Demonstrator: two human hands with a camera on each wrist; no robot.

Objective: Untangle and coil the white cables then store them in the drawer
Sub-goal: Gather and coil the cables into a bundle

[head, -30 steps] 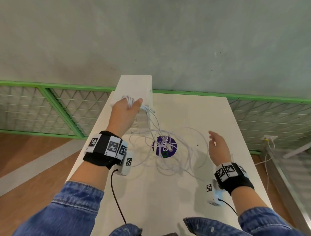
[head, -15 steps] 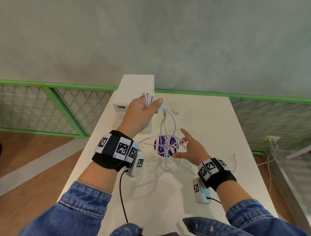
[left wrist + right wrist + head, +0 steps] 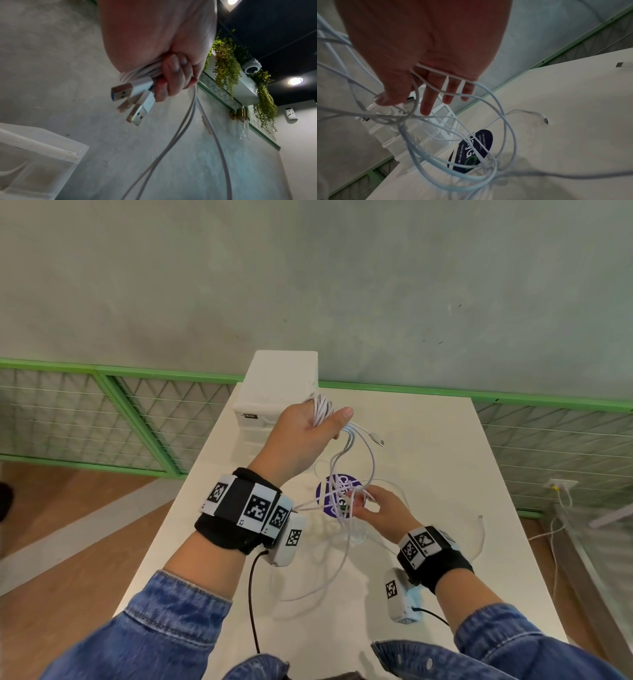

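My left hand [image 3: 308, 436] is raised in front of the white drawer unit [image 3: 277, 392] and grips a bunch of white cables [image 3: 322, 409]. In the left wrist view, its curled fingers [image 3: 173, 81] hold the strands, with USB plugs [image 3: 123, 92] sticking out beside them. From there the cables hang down into a tangle [image 3: 342, 508] over the table. My right hand [image 3: 376, 505] is lower, inside that tangle. In the right wrist view its fingers [image 3: 428, 97] are fairly straight, and cable strands [image 3: 436, 89] lie across them.
A purple round sticker [image 3: 329, 494] sits on the white table [image 3: 428, 446] under the tangle. One cable end [image 3: 481, 529] lies loose at the right, and another loop [image 3: 308, 590] trails toward the front edge. A green mesh railing [image 3: 137, 419] runs behind the table.
My left hand rose and moved right with the cable bunch. My right hand came in from the right side of the table into the hanging tangle.
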